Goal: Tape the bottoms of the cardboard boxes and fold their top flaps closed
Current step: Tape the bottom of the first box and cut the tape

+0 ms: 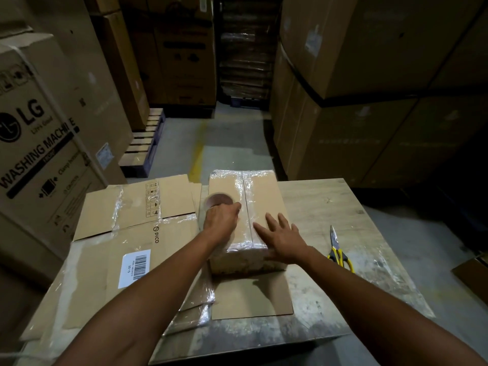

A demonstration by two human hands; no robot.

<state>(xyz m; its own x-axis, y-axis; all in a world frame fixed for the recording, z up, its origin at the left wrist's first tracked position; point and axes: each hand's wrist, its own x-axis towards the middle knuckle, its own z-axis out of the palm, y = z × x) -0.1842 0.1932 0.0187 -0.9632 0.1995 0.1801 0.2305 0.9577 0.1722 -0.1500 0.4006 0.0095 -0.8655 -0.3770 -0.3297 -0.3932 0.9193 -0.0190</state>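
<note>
A small cardboard box [264,196] stands on the wooden table [330,207], its upper face sealed along the centre seam with clear tape. My left hand [220,219] grips a roll of clear tape [215,200] on the box's left half. My right hand [284,237] lies flat with fingers spread on the box's near right corner, thumb over the front edge. Clear tape wraps over the near and far edges of the box.
Flattened cardboard boxes [126,233] with tape strips and a barcode label cover the table's left side. Yellow-handled scissors [338,249] lie to the right of the box. Tall stacked cartons [42,133] stand left, right and behind; a pallet [144,143] sits on the floor.
</note>
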